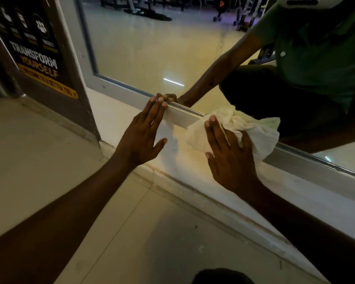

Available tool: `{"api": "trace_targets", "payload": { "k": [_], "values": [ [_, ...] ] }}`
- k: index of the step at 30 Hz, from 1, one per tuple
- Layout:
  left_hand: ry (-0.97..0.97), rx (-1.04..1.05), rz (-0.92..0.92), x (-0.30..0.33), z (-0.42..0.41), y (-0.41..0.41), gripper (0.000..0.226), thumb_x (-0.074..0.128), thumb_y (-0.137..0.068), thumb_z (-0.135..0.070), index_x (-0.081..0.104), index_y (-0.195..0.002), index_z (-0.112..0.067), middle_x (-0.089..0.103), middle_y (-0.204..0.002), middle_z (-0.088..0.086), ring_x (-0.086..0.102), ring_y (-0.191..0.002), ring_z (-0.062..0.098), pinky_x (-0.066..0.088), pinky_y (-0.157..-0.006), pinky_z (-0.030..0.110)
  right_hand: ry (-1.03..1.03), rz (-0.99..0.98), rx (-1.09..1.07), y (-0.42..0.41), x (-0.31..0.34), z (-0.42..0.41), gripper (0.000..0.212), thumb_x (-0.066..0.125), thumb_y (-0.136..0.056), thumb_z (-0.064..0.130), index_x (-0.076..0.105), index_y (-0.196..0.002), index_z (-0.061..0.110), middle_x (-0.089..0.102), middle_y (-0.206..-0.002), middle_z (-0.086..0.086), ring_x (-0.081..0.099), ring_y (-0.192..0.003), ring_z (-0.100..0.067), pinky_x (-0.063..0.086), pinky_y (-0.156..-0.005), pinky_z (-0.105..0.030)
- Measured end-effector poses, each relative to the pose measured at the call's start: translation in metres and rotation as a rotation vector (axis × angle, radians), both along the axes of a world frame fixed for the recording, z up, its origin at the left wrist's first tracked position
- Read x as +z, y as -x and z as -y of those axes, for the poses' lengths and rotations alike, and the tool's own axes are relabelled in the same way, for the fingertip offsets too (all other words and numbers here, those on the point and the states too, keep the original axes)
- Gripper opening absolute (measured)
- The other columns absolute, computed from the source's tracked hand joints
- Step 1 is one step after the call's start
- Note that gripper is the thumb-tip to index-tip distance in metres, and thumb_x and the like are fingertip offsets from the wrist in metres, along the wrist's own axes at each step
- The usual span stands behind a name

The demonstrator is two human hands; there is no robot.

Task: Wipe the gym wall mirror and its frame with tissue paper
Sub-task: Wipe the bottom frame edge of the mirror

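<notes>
On bottom frame rail (pixel 178 117): right hand (pixel 230 154), fingers straight, presses crumpled tissue (pixel 254 130) beneath palm; left hand (pixel 143 134) flat, fingertips on rail.

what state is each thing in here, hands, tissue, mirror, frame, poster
left hand: fingers straight, tips resting on the frame's bottom rail
right hand: flat, pressing the tissue
tissue paper: crumpled, against the bottom rail
mirror: reflecting the person
frame: partly covered by tissue
poster: stuck up left of the mirror
</notes>
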State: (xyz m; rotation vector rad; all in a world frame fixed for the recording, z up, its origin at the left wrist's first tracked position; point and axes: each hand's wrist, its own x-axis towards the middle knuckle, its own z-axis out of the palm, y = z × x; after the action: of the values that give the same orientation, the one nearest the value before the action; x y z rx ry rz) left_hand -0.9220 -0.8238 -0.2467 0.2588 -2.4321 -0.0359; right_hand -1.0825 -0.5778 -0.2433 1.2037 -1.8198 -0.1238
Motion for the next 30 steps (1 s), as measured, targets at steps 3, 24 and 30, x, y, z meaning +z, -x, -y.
{"api": "trace_targets", "payload": {
  "k": [3,24,30],
  "values": [
    [0.014,0.003,0.067,0.015,0.001,-0.011,0.086,0.057,-0.097,-0.038,0.015,-0.163,-0.001,0.01,-0.172,0.016,0.011,-0.16,0.03,0.038,-0.119,0.044,0.017,-0.064,-0.028,0.003,0.003,0.001,0.086,0.049,-0.099,0.053,0.016,-0.166,0.01,0.021,-0.17,-0.014,0.029,-0.148,-0.037,0.025,-0.117,-0.053],
    [-0.005,0.194,0.054,0.017,0.182,-0.04,0.076,0.025,-0.105,-0.062,-0.008,-0.164,-0.029,-0.011,-0.173,0.009,-0.012,-0.159,0.031,0.007,-0.128,0.057,-0.2,-0.164,0.001,-0.07,0.019,0.226,0.083,0.041,-0.103,0.047,0.005,-0.167,0.006,0.009,-0.174,-0.018,0.016,-0.159,-0.039,0.006,-0.127,-0.061],
    [-0.044,0.111,-0.118,0.0,0.208,-0.041,0.069,0.039,-0.11,-0.039,0.003,-0.166,-0.021,-0.004,-0.174,0.011,-0.007,-0.16,0.028,0.008,-0.13,0.05,-0.089,-0.038,0.031,-0.063,0.014,0.209,0.082,0.058,-0.099,0.034,0.017,-0.167,0.011,0.014,-0.173,-0.014,0.019,-0.159,-0.037,0.007,-0.128,-0.06]
  ]
}}
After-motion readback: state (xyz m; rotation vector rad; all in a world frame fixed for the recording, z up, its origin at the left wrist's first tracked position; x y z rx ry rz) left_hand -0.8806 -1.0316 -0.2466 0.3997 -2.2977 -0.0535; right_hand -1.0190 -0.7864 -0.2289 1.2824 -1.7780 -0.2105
